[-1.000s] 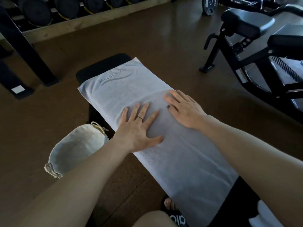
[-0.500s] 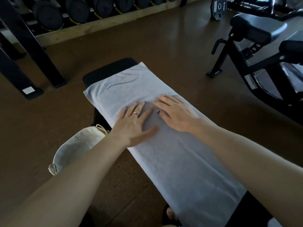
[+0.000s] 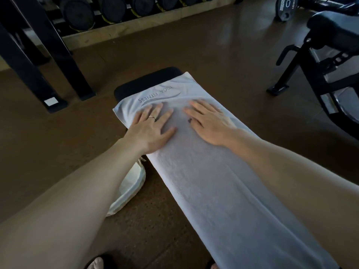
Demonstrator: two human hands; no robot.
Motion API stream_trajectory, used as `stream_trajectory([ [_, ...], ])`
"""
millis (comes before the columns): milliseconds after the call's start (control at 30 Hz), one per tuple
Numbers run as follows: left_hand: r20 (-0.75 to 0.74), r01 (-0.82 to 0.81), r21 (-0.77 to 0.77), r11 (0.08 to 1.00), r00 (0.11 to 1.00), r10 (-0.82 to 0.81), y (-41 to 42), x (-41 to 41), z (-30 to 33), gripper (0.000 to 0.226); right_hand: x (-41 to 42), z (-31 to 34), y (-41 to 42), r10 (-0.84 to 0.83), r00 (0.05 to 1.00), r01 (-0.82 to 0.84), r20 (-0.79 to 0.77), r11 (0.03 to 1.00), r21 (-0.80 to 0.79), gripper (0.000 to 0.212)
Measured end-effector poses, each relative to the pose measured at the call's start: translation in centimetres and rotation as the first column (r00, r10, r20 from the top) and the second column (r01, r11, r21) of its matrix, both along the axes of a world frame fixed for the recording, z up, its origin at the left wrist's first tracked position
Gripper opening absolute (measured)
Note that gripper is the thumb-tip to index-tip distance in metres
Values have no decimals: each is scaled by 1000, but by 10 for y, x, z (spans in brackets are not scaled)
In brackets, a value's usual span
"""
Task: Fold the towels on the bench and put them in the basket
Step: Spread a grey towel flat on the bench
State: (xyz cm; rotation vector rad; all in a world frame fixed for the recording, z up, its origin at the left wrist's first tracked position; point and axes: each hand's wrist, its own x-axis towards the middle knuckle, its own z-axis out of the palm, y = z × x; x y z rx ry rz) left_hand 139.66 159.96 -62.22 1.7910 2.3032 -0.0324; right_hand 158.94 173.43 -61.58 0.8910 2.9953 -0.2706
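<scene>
I see left hand (image 3: pixel 150 129) and right hand (image 3: pixel 208 124) flat, fingers straight, pressing towel (image 3: pixel 223 191) near bench (image 3: pixel 143 82) far end; gripping nothing.

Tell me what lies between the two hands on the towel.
Only bare towel: the left hand and right hand lie flat on it side by side, apart, with nothing between them, as the head view shows.
</scene>
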Motion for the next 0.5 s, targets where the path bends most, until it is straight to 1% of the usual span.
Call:
stream_trajectory([
  [100, -30, -129, -9, 992, 991, 129, 1, -37, -1, 76, 5, -2, 29, -190, 982, 191, 14, 981, -32, 52],
  [133, -31, -163, -20, 986, 986, 163, 4, -43, 0, 79, 0, 0, 34, -213, 977, 214, 29, 977, -20, 53],
  [167, -30, -182, -27, 983, 983, 181, 9, -44, 2, 82, -9, 2, 36, -193, 981, 193, 23, 981, 12, 55],
  [200, -34, -183, -23, 983, 983, 183, 14, -42, 2, 85, -20, 5, 37, -137, 991, 136, 7, 990, 41, 55],
  [267, -50, -157, 13, 988, 986, 157, 24, -36, 3, 86, -46, 7, 38, -6, 1000, 7, -18, 999, 44, 55],
  [300, -48, -146, 34, 989, 988, 148, 26, -35, 3, 86, -57, 7, 42, 24, 1000, -23, -19, 999, 34, 55],
  [400, 10, -148, 68, 987, 989, 148, 25, -47, -2, 85, -77, 0, 62, -36, 999, 35, -24, 999, -10, 55],
  [500, 48, -164, 81, 983, 986, 161, 23, -65, -4, 84, -79, -2, 76, -108, 993, 105, -38, 991, -78, 51],
])
